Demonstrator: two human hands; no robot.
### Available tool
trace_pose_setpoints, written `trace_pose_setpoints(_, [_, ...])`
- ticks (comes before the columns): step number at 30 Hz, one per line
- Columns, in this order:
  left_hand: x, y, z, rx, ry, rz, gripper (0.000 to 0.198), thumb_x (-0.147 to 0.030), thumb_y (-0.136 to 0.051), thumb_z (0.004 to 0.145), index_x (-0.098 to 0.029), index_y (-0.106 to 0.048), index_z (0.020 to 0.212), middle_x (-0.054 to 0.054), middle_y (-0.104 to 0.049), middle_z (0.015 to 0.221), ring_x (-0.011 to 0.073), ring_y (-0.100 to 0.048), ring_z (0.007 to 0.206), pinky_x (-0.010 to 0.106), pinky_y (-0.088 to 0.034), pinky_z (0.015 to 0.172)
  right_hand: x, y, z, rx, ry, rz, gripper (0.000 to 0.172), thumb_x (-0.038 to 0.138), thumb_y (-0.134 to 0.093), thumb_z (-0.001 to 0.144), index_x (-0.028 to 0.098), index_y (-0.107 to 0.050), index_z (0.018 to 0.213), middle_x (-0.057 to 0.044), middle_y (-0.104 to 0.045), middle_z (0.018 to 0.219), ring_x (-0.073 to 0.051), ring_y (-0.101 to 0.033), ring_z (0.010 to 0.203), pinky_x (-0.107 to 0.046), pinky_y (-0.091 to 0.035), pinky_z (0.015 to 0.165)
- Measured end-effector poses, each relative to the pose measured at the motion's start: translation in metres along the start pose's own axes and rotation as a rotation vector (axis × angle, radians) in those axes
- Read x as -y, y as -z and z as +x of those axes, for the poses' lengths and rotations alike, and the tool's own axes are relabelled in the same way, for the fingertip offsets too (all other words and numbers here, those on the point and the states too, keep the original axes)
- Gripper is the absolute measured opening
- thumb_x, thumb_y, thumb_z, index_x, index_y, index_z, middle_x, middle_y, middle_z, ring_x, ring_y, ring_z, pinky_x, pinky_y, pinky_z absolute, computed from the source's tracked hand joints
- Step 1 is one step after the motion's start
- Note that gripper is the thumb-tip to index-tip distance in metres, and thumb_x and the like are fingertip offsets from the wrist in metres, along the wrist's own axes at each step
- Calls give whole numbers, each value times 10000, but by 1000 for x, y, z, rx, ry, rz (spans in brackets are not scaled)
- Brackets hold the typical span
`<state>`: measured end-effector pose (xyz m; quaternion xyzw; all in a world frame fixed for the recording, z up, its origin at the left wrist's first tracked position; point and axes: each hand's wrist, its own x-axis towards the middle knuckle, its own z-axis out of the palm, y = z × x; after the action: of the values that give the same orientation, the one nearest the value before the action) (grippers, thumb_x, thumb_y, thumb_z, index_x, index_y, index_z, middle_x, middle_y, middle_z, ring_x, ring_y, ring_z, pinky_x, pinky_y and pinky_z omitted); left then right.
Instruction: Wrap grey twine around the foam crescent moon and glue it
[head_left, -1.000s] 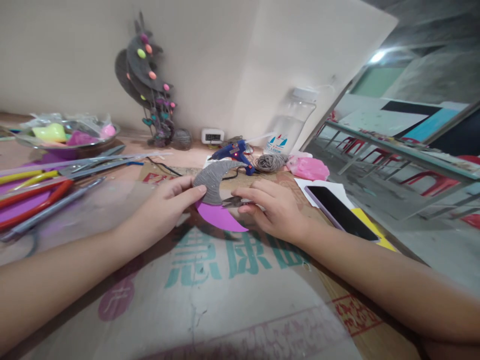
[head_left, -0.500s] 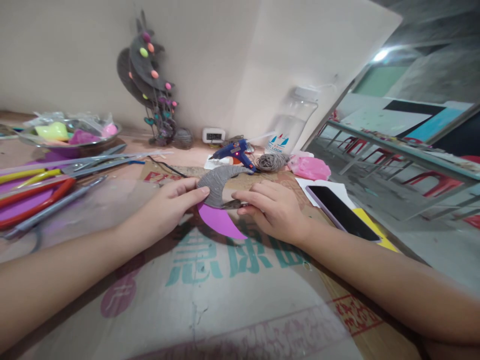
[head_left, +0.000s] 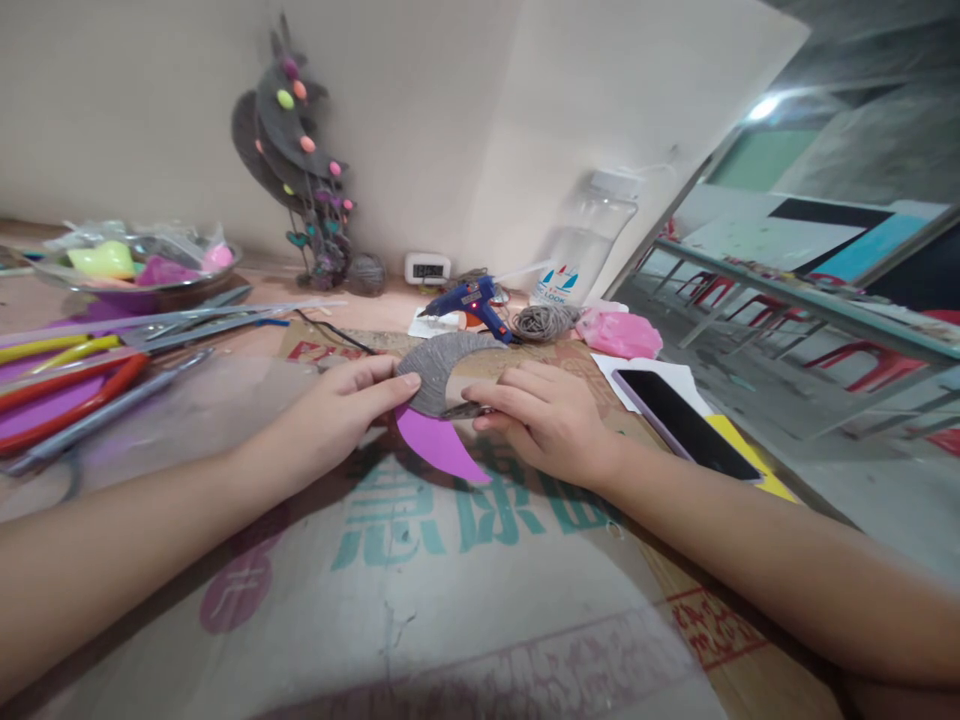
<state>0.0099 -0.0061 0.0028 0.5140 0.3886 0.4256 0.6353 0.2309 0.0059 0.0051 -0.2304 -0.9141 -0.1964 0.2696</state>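
A crescent (head_left: pixel 429 370) partly wrapped in grey yarn is held up over the cardboard, its lower tip bare purple (head_left: pixel 442 447). My left hand (head_left: pixel 361 395) grips its left edge, thumb on the wrapped face and fingers behind. At the inner curve, my right hand (head_left: pixel 544 415) has thumb and index finger pinched on a short stretch of dark grey yarn (head_left: pixel 465 409) beside the crescent. How the yarn runs inside the right fingers is hidden.
Behind the hands lie a blue glue gun (head_left: pixel 472 303), a yarn ball (head_left: pixel 543 322) and a water bottle (head_left: pixel 581 245). Scissors (head_left: pixel 82 390) are at left, near a bowl (head_left: pixel 142 295). A phone (head_left: pixel 684 425) rests at right. A crescent decoration (head_left: pixel 292 150) hangs at the wall.
Almost nothing differs. The crescent's purple tip has shifted very slightly down and left, while both hands keep their grip.
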Motion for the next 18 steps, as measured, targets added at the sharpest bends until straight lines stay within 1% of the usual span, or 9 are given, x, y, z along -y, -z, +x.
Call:
trace_pose_setpoints(3, [-1,0,0,-5,-7,4,133,-248,-615,783,-175,-676,875,-9,-683,731,84,-574,608,165,-436,573,0,0,-1,2,-42,46,229,299,-473,903,154,-637,972,-16,-555,665,-131,-483,614,-259,-368,586])
trace_pose_setpoints(6, [-1,0,-1,-18,-9,-5,125,-244,-613,777,-168,-670,859,-12,-667,684,85,-559,574,158,-401,508,-1,2,-1,-23,-99,138,242,316,-482,899,143,-608,1012,-38,-601,748,-136,-532,681,-257,-408,636])
trace_pose_setpoints(8, [0,0,-1,-29,-12,-3,126,-245,-609,774,-164,-666,852,-18,-647,648,84,-542,549,160,-383,483,-2,3,-1,-22,-112,158,255,325,-485,897,137,-594,1030,-53,-620,799,-141,-548,718,-260,-420,665])
trace_pose_setpoints(14, [0,-1,0,-22,-23,11,167,-260,-590,771,-161,-655,889,-4,-649,683,114,-562,598,187,-409,524,-2,1,-2,-12,-55,78,263,339,-483,894,145,-614,1016,-27,-568,702,-131,-485,618,-256,-362,585])
trace_pose_setpoints(18, [-5,-4,-2,-49,-37,106,153,-256,-587,769,-155,-655,861,-28,-583,579,109,-523,548,187,-377,489,0,0,-1,5,-51,49,255,331,-491,891,145,-625,1002,-25,-561,689,-133,-480,624,-256,-353,584])
